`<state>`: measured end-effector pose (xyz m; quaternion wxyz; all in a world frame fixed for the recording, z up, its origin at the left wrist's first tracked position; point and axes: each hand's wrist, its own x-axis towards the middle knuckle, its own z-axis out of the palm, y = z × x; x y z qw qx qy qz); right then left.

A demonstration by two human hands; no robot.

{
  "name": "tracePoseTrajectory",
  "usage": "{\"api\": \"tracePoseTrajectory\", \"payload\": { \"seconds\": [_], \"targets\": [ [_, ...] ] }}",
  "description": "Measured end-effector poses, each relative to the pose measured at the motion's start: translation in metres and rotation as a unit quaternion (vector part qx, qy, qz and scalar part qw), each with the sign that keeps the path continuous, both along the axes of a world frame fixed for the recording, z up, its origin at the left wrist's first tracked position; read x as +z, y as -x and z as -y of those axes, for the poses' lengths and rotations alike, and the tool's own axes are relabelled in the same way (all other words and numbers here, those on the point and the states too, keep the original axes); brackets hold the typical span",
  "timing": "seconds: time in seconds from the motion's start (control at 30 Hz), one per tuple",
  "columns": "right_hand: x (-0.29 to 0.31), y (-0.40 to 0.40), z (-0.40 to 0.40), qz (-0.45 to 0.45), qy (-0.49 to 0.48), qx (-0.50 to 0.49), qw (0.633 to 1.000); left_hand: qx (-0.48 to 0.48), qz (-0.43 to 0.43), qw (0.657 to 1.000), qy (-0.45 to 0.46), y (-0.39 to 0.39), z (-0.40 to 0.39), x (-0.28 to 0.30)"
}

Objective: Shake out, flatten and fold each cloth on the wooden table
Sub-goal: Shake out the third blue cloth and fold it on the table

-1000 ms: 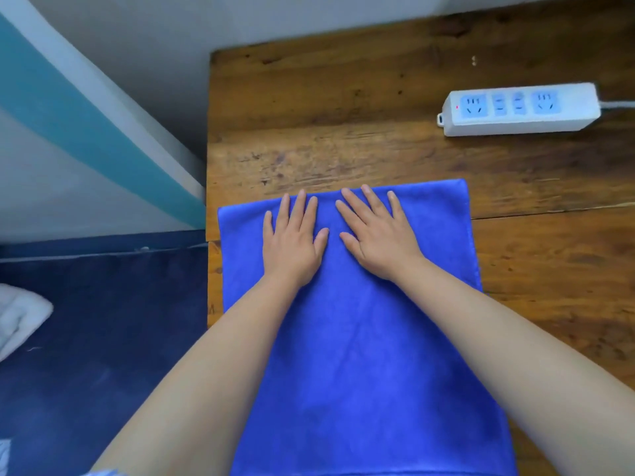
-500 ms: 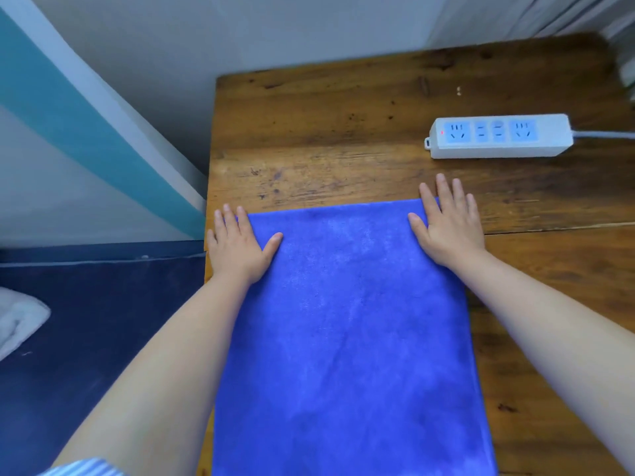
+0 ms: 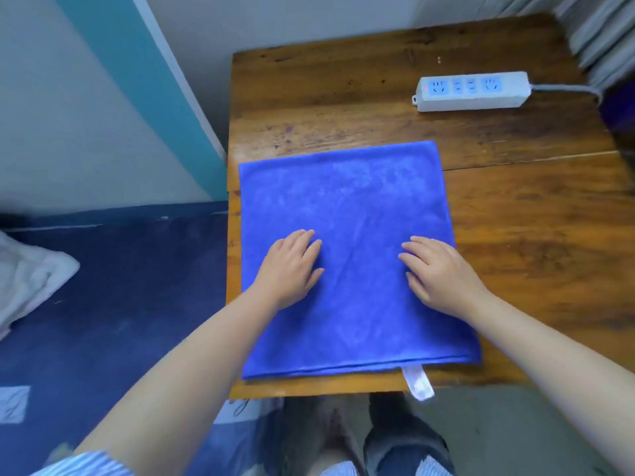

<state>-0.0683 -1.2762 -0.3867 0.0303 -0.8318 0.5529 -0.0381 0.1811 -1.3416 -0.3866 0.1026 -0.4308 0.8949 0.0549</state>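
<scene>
— So, how far along are you with the blue cloth (image 3: 347, 207)?

— You have it lying flat on the wooden table (image 3: 532, 235), along the left edge and down to the near edge. It looks folded once, since two layers show at the near edge.

— And your hands?

— Your left hand (image 3: 292, 266) and right hand (image 3: 439, 273) both rest flat on it, fingers loose, gripping nothing.

— What's left?

— Probably more folds. You can't see any other cloth on the table.
</scene>
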Motion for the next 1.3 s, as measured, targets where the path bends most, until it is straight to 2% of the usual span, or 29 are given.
{"api": "tracePoseTrajectory", "payload": {
  "seconds": [0.17, 0.3, 0.4, 0.53, 0.7, 0.83, 0.93, 0.97, 1.03, 1.07, 1.1, 1.17, 1.23, 1.3],
  "targets": [
    [0.012, 0.007, -0.072, 0.020, -0.045, 0.025, 0.998, -0.115, -0.046, 0.992, -0.013, -0.029, -0.068, -0.004],
    [0.011, 0.029, -0.114, -0.018, -0.088, -0.004, 0.996, -0.110, -0.099, 0.989, -0.014, -0.054, -0.108, -0.017],
    [0.006, 0.037, -0.125, -0.043, -0.144, -0.021, 0.988, -0.097, -0.094, 0.991, -0.005, -0.062, -0.117, -0.019],
    [0.001, 0.031, -0.122, -0.054, -0.092, -0.003, 0.994, -0.111, -0.029, 0.993, -0.036, -0.055, -0.116, -0.012],
    [-0.006, 0.024, -0.117, -0.029, -0.029, 0.009, 0.999, -0.101, -0.006, 0.995, 0.002, -0.050, -0.121, -0.012],
    [-0.014, 0.028, -0.118, 0.048, 0.007, -0.006, 0.999, -0.041, -0.004, 0.999, 0.002, -0.057, -0.127, -0.013],
    [-0.008, 0.028, -0.120, 0.096, 0.007, -0.004, 0.995, 0.023, -0.090, 0.996, -0.014, -0.069, -0.128, -0.014],
    [-0.005, 0.028, -0.121, 0.104, 0.001, -0.009, 0.995, 0.047, -0.135, 0.989, -0.038, -0.071, -0.128, -0.011],
    [0.004, 0.024, -0.120, 0.130, -0.041, -0.035, 0.990, 0.124, -0.182, 0.964, -0.152, -0.075, -0.120, 0.001],
    [0.010, 0.022, -0.118, 0.156, -0.098, -0.068, 0.981, 0.167, -0.179, 0.938, -0.243, -0.078, -0.114, 0.009],
    [0.018, 0.021, -0.118, 0.187, -0.179, -0.109, 0.960, 0.211, -0.168, 0.898, -0.348, -0.080, -0.109, 0.017],
    [0.036, 0.022, -0.113, 0.235, -0.370, -0.183, 0.880, 0.252, -0.136, 0.820, -0.495, -0.086, -0.096, 0.031],
    [0.045, 0.022, -0.108, 0.249, -0.507, -0.206, 0.799, 0.238, -0.071, 0.778, -0.577, -0.090, -0.089, 0.043],
    [0.052, 0.018, -0.106, 0.254, -0.573, -0.203, 0.752, 0.231, -0.028, 0.752, -0.617, -0.089, -0.086, 0.050]
  ]
}}
